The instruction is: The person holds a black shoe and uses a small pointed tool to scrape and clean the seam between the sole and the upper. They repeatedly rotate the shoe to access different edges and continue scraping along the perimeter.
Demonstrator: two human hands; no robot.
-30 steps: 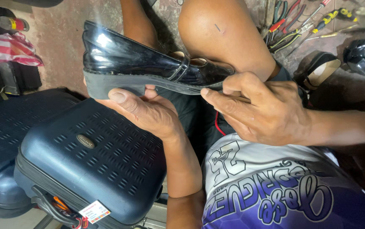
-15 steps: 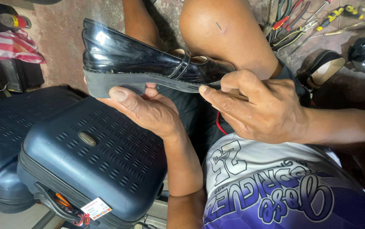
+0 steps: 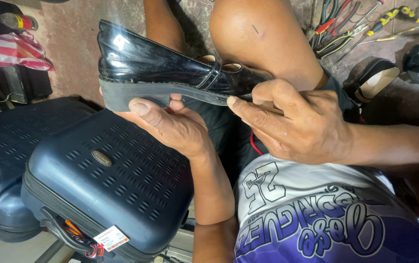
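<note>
One black glossy shoe (image 3: pixel 170 68) lies on its side across the upper middle of the frame, heel toward the upper left, its grey sole (image 3: pixel 136 95) facing down; a thin strap crosses its upper near the centre. The left hand (image 3: pixel 170 124) cups it from below, thumb pressed flat against the sole edge, fingers hidden behind the shoe — a firm hold. The right hand (image 3: pixel 297 126) comes in from the right, closed around the toe end; its forefinger and thumb pinch along the seam where sole meets upper; whether it grips a small tool cannot be told.

Two dark blue hard suitcases fill the lower left: the nearer suitcase (image 3: pixel 117 185), with a paper tag at its lower edge, and a second suitcase (image 3: pixel 10 146) behind it at the left border. One bare knee (image 3: pixel 258 39) rises at the top centre. In the upper right of the frame several hand tools (image 3: pixel 346 29) with red, green and yellow handles lie on the floor; just below them — one open sandal (image 3: pixel 375 80) with a pale insole. A red-and-white striped bag (image 3: pixel 10 51) sits at the upper left.
</note>
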